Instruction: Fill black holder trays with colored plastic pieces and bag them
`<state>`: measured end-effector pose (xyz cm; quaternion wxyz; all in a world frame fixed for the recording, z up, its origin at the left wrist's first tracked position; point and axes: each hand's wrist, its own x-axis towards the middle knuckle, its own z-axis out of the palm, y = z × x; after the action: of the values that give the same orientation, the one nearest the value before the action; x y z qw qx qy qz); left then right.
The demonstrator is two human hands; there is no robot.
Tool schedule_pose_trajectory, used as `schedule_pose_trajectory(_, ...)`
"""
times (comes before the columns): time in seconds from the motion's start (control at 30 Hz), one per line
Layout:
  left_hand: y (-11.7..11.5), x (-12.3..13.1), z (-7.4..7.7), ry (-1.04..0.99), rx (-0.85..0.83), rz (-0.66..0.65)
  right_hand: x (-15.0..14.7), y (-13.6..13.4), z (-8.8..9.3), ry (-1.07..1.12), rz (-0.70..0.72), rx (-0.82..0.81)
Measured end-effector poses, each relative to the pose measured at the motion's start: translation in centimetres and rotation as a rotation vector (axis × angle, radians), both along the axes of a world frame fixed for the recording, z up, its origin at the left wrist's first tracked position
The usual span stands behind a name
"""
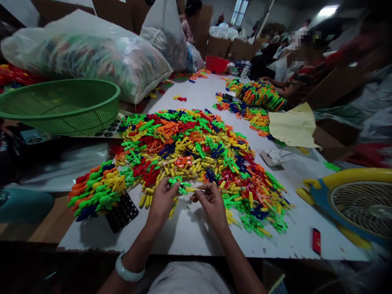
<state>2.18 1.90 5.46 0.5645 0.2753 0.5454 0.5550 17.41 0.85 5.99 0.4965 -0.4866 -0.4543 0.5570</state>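
My left hand (164, 200) pinches a small green plastic figure (181, 185) over the table's near middle. Close to its right, my right hand (210, 201) grips a small yellow tube (194, 190) with a thin clear stem. The tube's end meets or nearly meets the green figure; I cannot tell whether they are joined. Just beyond both hands spreads a big heap of coloured plastic figures (183, 130) mixed with yellow tubes (202, 167). At the left, a black perforated rack (123, 213) carries rows of coloured figures (98, 190) and leans at a tilt.
A green basket (61, 104) and a stuffed clear sack (101, 57) stand at the left. To the right are a yellow-blue fan (358, 200), a red item (316, 241), a power strip (272, 156) and yellowish paper (292, 124). A co-worker (294, 83) sits beyond.
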Motion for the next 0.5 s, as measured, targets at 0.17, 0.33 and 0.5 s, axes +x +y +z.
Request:
schedule_pose_trajectory(0.17,-0.3,1.1,0.0,-0.069,0.033,0.008,-0.2,-0.3,-0.9,-0.004,-0.076,0.018)
schedule_pose_trajectory(0.33,-0.5,1.4,0.0,-0.037,0.058,0.051,-0.1,-0.3,-1.0,-0.069,-0.119,0.053)
schedule_pose_trajectory(0.5,-0.8,0.8,0.3,0.138,-0.022,0.091,-0.7,-0.5,-1.5,-0.282,-0.145,0.166)
